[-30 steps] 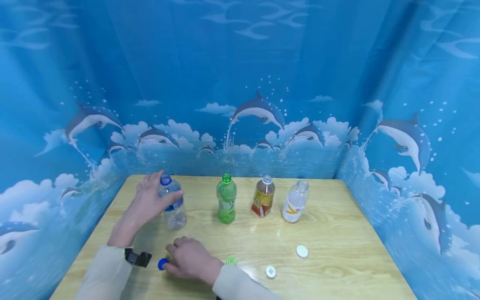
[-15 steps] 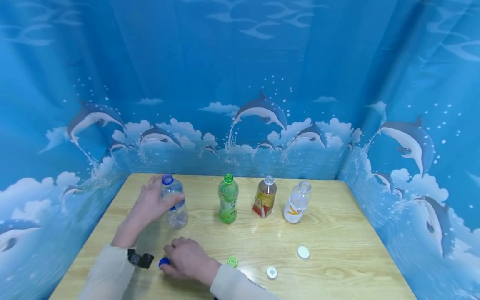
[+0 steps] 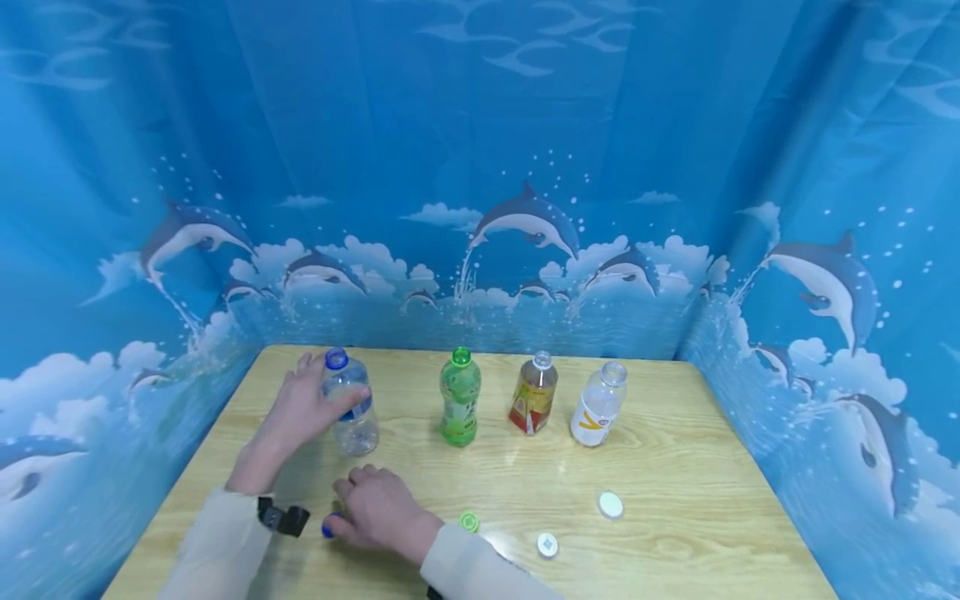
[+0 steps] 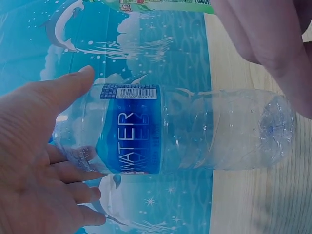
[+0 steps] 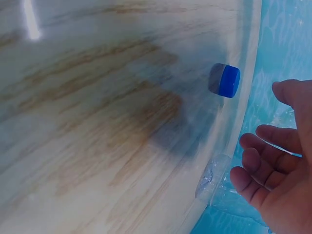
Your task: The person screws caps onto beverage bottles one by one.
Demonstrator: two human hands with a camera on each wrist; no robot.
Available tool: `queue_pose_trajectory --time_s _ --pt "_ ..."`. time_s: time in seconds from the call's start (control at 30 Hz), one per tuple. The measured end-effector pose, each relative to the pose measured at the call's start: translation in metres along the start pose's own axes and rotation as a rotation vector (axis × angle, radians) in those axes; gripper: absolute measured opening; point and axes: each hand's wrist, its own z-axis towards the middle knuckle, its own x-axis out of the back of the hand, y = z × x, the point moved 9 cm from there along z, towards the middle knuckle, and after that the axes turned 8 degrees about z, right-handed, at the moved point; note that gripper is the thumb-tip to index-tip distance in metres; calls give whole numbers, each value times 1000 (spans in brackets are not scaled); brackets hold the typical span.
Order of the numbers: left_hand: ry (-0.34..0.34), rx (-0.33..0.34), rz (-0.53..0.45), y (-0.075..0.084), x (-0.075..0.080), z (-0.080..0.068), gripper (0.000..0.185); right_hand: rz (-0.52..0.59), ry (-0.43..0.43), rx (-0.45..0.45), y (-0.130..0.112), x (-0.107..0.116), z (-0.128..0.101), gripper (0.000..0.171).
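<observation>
A clear water bottle (image 3: pixel 358 433) without a cap stands upright at the table's left, its blue label (image 4: pixel 136 131) showing in the left wrist view. My left hand (image 3: pixel 296 412) holds it around the upper part, thumb on one side and fingers on the other. In front of the bottle, my right hand (image 3: pixel 381 512) hovers low over the table beside a blue bottle cap (image 3: pixel 328 529). The right wrist view shows that cap (image 5: pixel 230 81) on the tabletop, apart from the loosely bent fingers. Nothing is held in the right hand.
A green bottle (image 3: pixel 460 400), a brown-tinted bottle (image 3: pixel 534 396) and a clear white-labelled bottle (image 3: pixel 598 408) stand uncapped along the back. A green cap (image 3: pixel 468 522), a small white cap (image 3: pixel 547 545) and a larger white cap (image 3: pixel 611 505) lie nearer the front. A dolphin-print curtain (image 3: pixel 480 167) surrounds the table.
My left hand has lowered slightly and settled round the water bottle. The right hand has shifted a little over the blue cap, covering more of it in the head view.
</observation>
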Motion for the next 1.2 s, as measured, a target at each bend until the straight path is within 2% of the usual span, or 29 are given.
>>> queue_pose_trajectory --time_s 0.2,0.37,0.5,0.7,0.97,1.2 --pt "-4 -9 0 3 3 -8 117 -26 17 35 -8 0 0 37" --pt "19 -40 -3 12 3 -17 114 -44 9 46 -17 -4 0 42" --pt "45 -68 -15 20 2 -26 112 -53 -13 17 -20 -8 0 48" --pt "74 -111 -26 32 -2 -37 105 -75 -14 -56 -23 -12 0 48" --pt "70 -83 19 36 -5 -39 105 -104 59 -97 -29 -9 1 48" --pt "57 -64 31 34 -8 -42 105 -153 7 -125 -30 -24 6 47"
